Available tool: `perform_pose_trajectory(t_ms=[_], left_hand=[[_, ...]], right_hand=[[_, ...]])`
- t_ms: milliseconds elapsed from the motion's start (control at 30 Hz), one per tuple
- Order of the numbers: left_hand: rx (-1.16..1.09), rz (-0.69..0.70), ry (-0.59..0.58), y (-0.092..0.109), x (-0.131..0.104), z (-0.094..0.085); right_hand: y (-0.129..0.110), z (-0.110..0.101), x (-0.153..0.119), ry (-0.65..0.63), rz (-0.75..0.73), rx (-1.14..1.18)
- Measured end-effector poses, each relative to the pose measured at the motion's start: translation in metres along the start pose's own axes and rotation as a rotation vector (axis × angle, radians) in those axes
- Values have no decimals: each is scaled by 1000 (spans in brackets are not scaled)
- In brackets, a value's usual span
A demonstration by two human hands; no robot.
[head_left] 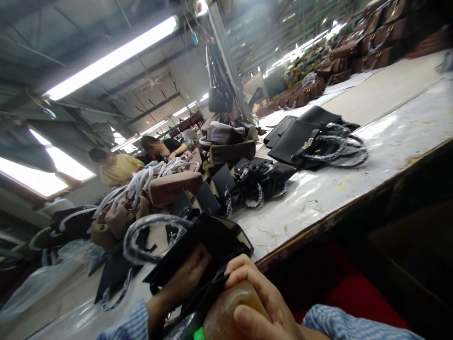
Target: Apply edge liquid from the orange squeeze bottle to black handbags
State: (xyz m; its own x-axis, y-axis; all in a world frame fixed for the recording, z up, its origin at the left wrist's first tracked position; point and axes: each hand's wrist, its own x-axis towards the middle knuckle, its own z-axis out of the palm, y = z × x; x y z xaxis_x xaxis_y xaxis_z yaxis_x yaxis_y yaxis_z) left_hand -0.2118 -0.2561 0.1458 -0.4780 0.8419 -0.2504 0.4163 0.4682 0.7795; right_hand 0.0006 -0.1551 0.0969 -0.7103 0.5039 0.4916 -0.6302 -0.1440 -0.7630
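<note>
A black handbag (215, 236) lies tilted at the table's near edge, its round handle (141, 238) wrapped in clear plastic. My left hand (194, 267), in shadow, is against the bag with its fingers curled on the dark material. My right hand (262, 293) is wrapped round an amber, cloudy, rounded lump (226, 309), whose exact kind I cannot make out. The fingertips of that hand also touch the black edge of the bag. A small bright green piece (198, 334) shows below the lump.
Black handbags (300, 137) with wrapped handles lie along the pale table (283, 224). Brown bags (175, 188) with white-wrapped handles are piled farther left, near plastic sheeting (63, 264). More brown bags (382, 40) are stacked at the far right. Two people (118, 167) are behind the piles.
</note>
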Motion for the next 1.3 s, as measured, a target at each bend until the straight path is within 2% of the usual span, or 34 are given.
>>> perform_pose_trajectory(t_ms=[100,133,200,300,333,400,567,733,900,1000,1133,1300], left_hand=[[-251,-68,136,22,-10,-17],[-326,-74,129,30,-13,-24],[-386,-100,14,45,-19,-38],[-177,-222,-197,54,-22,-50],[-93,-276,-221,54,-22,-51],[-24,-341,-189,51,-22,-46],[-202,-230,19,44,-18,-36],[-216,-209,160,36,-7,-46],[-248,-135,301,31,-4,-50],[-174,-73,279,37,-7,-53],[-81,-81,238,51,-13,-54],[-42,-57,205,53,-13,-55]], right_hand=[[2,-1,-1,18,13,10],[2,-2,-2,31,20,8],[3,-3,-4,55,35,7],[4,-5,-6,35,51,29],[4,-5,-7,27,55,40],[4,-4,-7,18,56,46],[5,-2,-5,41,80,10],[13,-2,-4,-8,153,-36],[14,1,-4,-51,239,35],[11,1,-3,-81,258,83],[11,-5,-6,-96,308,50],[2,-14,-13,119,442,341]])
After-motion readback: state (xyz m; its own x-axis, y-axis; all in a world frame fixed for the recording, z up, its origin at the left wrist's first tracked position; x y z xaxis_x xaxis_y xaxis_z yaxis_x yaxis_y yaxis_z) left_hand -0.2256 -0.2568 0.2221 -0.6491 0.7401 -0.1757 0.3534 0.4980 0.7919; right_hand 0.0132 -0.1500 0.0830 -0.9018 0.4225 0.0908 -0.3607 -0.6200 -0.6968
